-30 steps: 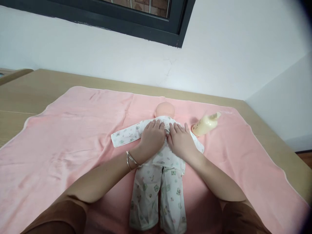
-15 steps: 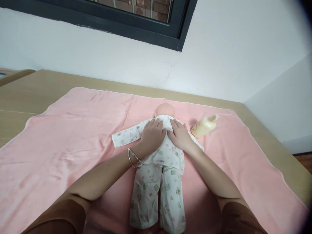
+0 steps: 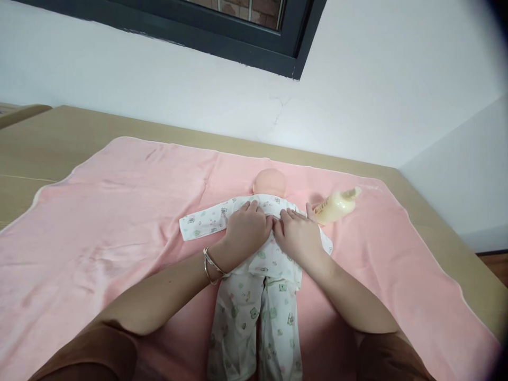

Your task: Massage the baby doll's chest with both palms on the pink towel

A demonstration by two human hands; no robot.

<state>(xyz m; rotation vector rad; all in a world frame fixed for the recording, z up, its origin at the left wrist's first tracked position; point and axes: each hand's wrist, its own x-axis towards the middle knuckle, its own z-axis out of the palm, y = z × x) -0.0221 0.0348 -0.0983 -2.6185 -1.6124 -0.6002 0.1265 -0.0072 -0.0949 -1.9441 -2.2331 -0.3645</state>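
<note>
A baby doll (image 3: 269,182) in white printed pyjamas lies lengthwise on a pink towel (image 3: 119,211), its bald head pointing away from me. My left hand (image 3: 246,228) lies flat on the doll's upper back, fingers stretched toward the collar. My right hand (image 3: 298,233) rests beside it on the right shoulder, fingers flat and together. Both palms press on the pyjama top (image 3: 202,221); neither holds anything. The doll's left sleeve lies spread out to the left. A silver bangle (image 3: 210,263) circles my left wrist.
A cream lotion bottle (image 3: 336,205) lies on its side on the towel, just right of the doll's shoulder. The towel covers a wooden table (image 3: 47,137) against a white wall. A dark window frame (image 3: 222,32) sits above. The table's right edge (image 3: 448,233) is close.
Both hands slid slightly back down the doll's back from the collar; the view shifted a little. The bottle and doll stayed put.
</note>
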